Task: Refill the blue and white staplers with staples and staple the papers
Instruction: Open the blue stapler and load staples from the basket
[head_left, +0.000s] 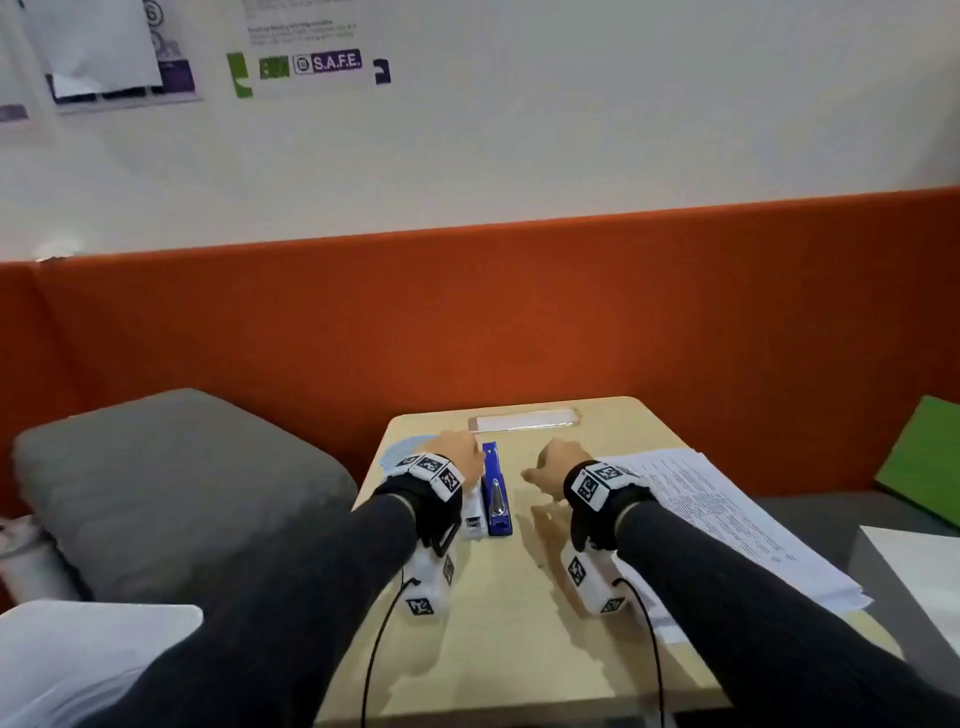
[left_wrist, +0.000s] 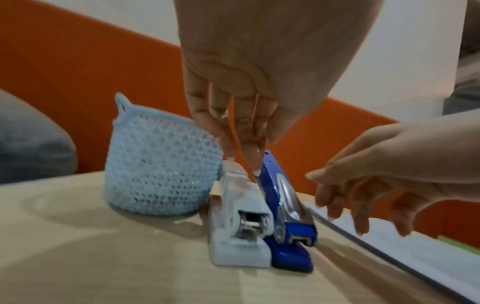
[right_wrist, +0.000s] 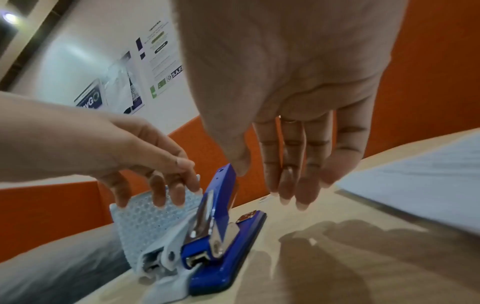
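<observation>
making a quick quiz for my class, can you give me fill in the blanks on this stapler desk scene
1. The blue metal stapler has its top arm swung ____.
2. The white plastic stapler lies directly beside the ____ stapler.
3. The pale blue mesh basket stands to the ____ of the white stapler.
4. The right hand holds ____.

Missing words: open; blue; left; nothing

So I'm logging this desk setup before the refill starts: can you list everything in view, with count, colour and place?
table: one, light wood, centre
blue stapler: one, blue, mid-table, top swung open
white stapler: one, white, touching the blue one's left side
basket: one, pale blue mesh, left of the staplers
papers: one stack, white, right side of the table
clear case: one, far edge
cushion: one, grey, left
left hand: over the staplers, fingertips at them
right hand: open, above the table
</observation>
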